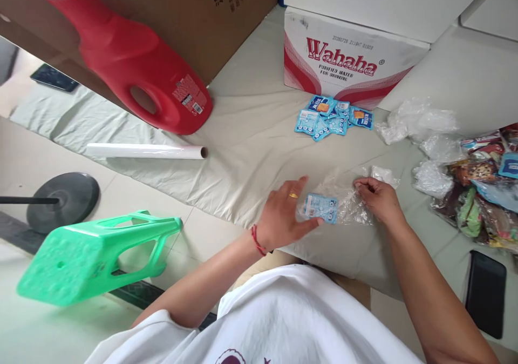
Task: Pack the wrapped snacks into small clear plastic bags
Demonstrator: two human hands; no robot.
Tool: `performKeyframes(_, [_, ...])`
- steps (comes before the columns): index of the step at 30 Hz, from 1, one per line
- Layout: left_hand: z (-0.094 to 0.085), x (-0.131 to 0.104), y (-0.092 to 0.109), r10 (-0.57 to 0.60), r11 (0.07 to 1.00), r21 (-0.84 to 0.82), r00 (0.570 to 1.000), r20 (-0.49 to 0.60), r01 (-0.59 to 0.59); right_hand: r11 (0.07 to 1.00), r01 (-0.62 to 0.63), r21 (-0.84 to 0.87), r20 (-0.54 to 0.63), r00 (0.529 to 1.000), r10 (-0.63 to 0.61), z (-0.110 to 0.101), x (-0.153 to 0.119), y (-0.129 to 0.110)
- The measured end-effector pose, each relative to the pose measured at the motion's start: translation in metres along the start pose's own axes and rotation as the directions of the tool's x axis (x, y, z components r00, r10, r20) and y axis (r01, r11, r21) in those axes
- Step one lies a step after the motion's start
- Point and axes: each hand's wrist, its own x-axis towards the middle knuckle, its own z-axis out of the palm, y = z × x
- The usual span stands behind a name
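A blue snack packet (321, 208) lies inside a clear plastic bag (350, 204) on the cloth-covered surface in front of me. My left hand (283, 213), with a ring and a red bracelet, is at the bag's left end, its fingers and thumb spread around the packet's left side. My right hand (379, 197) pinches the bag's right part between thumb and finger. Several more blue packets (332, 119) form a loose pile farther back, against the Wahaha carton (343, 61). A crumpled clear plastic piece (384, 175) sits just behind my right hand.
Crumpled clear bags (435, 177) and a heap of wrapped snacks (481, 191) are at the right, with a black phone (485, 294) nearer. At the left are a red bottle (149, 67), a white roll (148, 151) and a green stool (93, 256). A brown carton (174, 7) stands behind.
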Motion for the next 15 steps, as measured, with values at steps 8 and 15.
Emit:
performKeyframes(8, [0.008,0.019,-0.004,-0.347,0.934,0.112,0.934,0.08,0.338,1.0,-0.014,0.012,0.002,1.0,0.014,0.001,-0.005,-0.01])
performKeyframes(15, [-0.014,-0.01,-0.045,-0.521,0.828,0.139,0.838,-0.164,0.543,1.0,0.015,-0.009,-0.015,1.0,-0.015,0.002,-0.003,-0.005])
